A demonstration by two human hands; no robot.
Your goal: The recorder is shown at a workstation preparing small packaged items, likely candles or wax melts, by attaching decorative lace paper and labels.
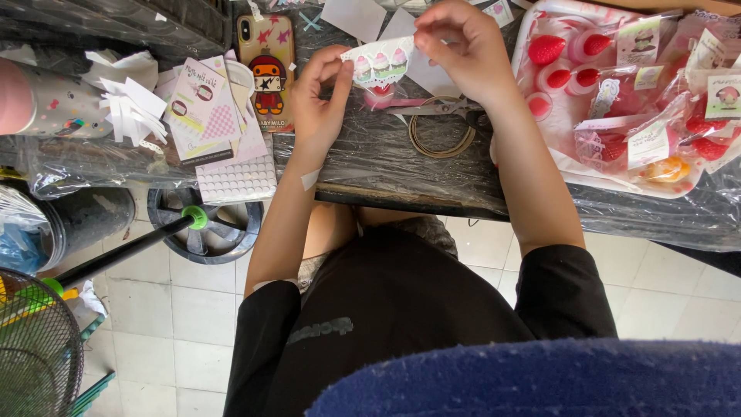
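My left hand (316, 96) and my right hand (459, 46) together pinch a small white paper card (378, 63) printed with three pink cupcakes, holding it above the dark plastic-covered table (370, 166). The left fingers grip its left end, the right fingers its upper right end. Right under the card lie scissors (432, 106) with pink handles and a ring of tape (441, 135).
A white tray (540, 131) of bagged strawberry-shaped items sits at the right. A phone (267, 66) in a cartoon case, paper cards, a dotted sheet (235, 179) and shredded white paper (131, 104) lie at the left. A fan stand (204, 224) and fan grille (35, 347) are on the tiled floor.
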